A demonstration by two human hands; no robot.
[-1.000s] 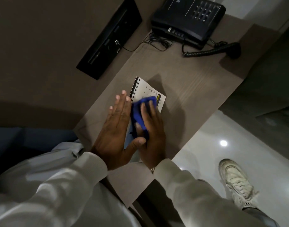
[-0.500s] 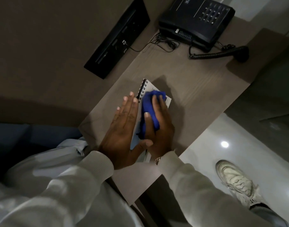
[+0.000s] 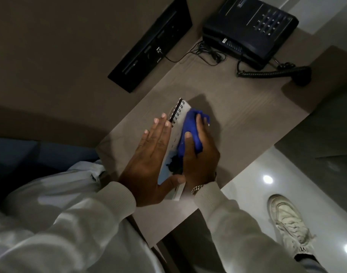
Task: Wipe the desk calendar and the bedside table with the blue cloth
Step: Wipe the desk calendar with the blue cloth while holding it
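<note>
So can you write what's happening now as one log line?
step: wiping desk calendar | right hand: pressing blue cloth on it | left hand: flat, steadying calendar | bedside table: not yet being wiped

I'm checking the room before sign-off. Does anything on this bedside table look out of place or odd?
Yes: the phone's handset lies off the telephone, on the bedside table beside it. The desk calendar lies flat under the hands, for wiping.

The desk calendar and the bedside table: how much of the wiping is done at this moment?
Nothing looks finished. In hand: the right hand presses the blue cloth on the desk calendar, lying flat, while the left hand steadies its spiral edge. Left: the bedside table around the telephone, which the cloth is not touching.
</note>
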